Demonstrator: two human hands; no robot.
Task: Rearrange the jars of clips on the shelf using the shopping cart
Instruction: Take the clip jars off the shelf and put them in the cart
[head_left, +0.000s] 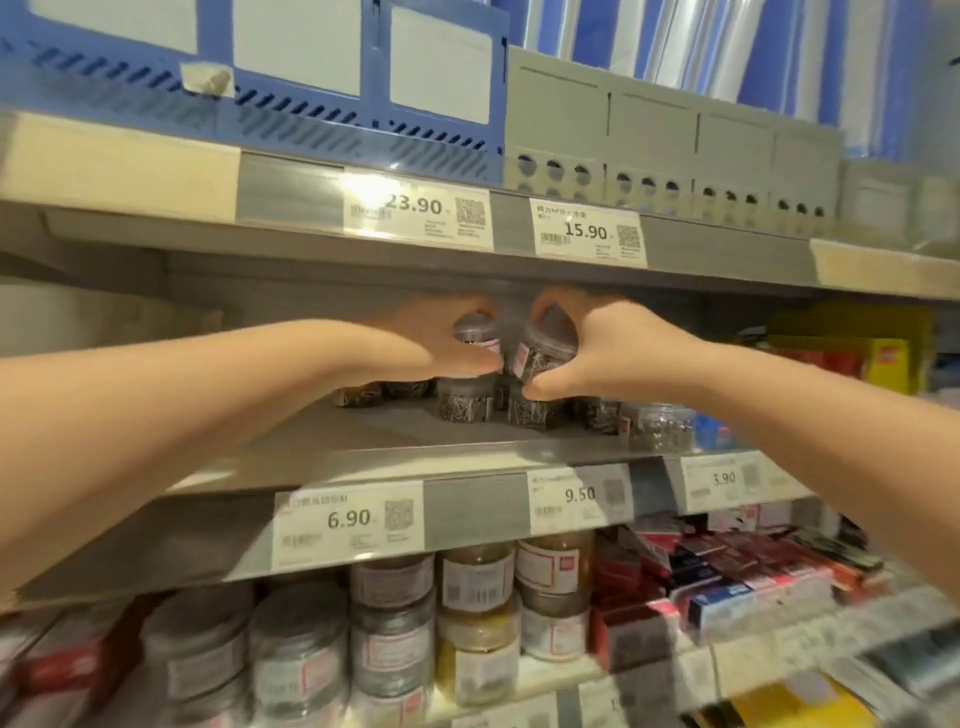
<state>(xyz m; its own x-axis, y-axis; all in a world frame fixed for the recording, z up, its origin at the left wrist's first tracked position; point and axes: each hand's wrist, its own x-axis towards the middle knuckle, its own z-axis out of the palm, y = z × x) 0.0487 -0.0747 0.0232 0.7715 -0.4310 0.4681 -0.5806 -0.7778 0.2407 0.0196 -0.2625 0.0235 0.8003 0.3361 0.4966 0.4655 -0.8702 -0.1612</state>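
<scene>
While lifted just above a row of jars (464, 405) on the middle shelf (363, 441), gripped one apiece: left jar (477, 336) in left hand (441, 340), right jar (543, 356), tilted, in right hand (597, 345). Fingers (553, 304) curled over tops, thumbs beneath. Held side by side, nearly touching. Stacked jars (475, 577) below price tags (348, 519); grey boxes (649, 140) above.

A row of jars (465, 408) stands well back on the middle shelf (363, 436). Above it, side by side, the left hand (436, 345) grips the left jar (477, 332) and the right hand (602, 348) the right jar (543, 356) — the two jars seem to touch. On the shelf below stand stacked jars (478, 577), small boxes (727, 566) to their right; file boxes (649, 140) stand on the shelf above.
</scene>
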